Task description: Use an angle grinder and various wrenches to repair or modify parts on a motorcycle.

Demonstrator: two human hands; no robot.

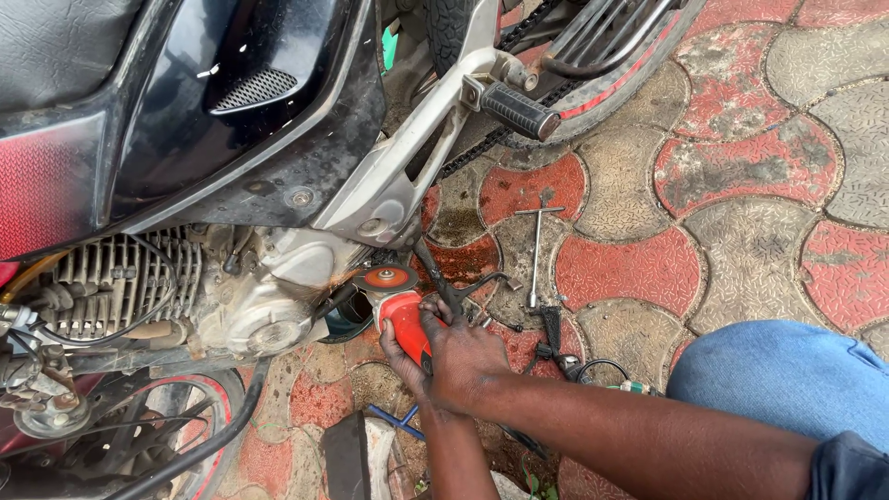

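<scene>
Centre-low in frame, right hand [468, 356] and left hand [400, 356] both wrapped tight around red angle grinder [406, 324], its disc [389, 277] against motorcycle engine [255, 301]; T-handle wrench [537, 250] lying on paving right of it.

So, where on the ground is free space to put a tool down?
The paving right of the T-handle wrench, between the footpeg and the blue knee, is bare. It is crowded around both hands on the red grinder beside the engine, where cables and small tools lie.
</scene>
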